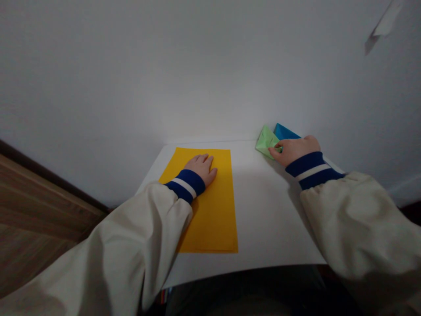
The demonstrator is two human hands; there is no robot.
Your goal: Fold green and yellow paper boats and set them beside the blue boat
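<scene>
A sheet of yellow paper (217, 210) lies on the white table, its long side running away from me. My left hand (201, 169) rests flat on its upper part, fingers spread. At the back right, my right hand (294, 151) pinches the edge of a light green folded paper (265, 139) between thumb and fingers. Just behind that hand is a blue folded paper (284, 131), partly hidden by it. Whether the right hand touches the blue piece I cannot tell.
The white table (263, 219) ends at a pale wall (210, 66) behind it. A wooden panel (39, 219) stands low on the left. A white flap (388, 22) sticks out from the wall at upper right.
</scene>
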